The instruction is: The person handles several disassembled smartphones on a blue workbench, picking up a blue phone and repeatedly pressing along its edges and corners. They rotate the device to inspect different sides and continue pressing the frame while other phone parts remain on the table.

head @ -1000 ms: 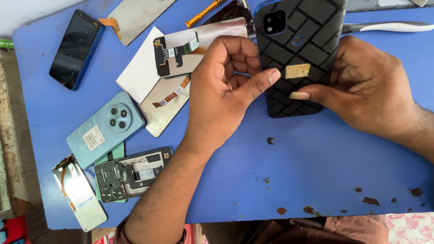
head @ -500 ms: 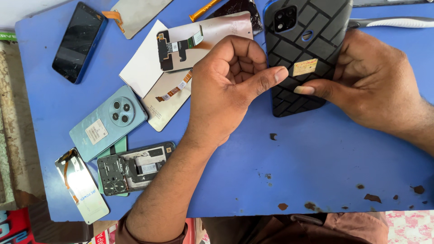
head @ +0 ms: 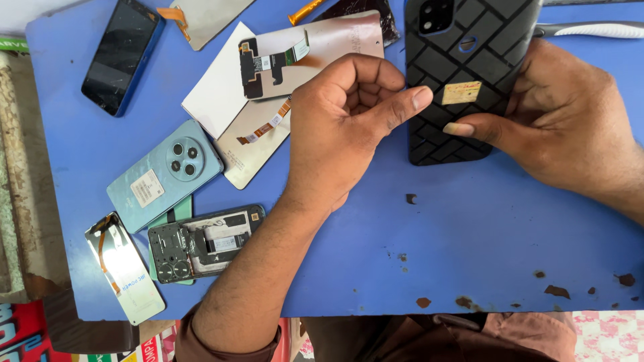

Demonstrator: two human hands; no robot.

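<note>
A black phone (head: 463, 74) in a patterned case lies back-up on the blue table (head: 416, 248), with a small gold sticker (head: 461, 92) on it. My right hand (head: 563, 127) grips the phone's right edge, its thumb lying across the back just below the sticker. My left hand (head: 349, 127) is curled, fingers folded in, with the thumb tip pressed against the phone's left edge.
Left of my hands lie a light blue phone back (head: 164, 174), an opened phone frame (head: 204, 241), a detached screen (head: 124, 268), display panels with flex cables (head: 315, 47), a dark phone (head: 121, 53) and a white-handled tool (head: 597, 29). The paint is chipped near the table's front edge.
The view has shifted slightly; the black phone sits a little higher in the picture. Both hands keep the same hold on it.
</note>
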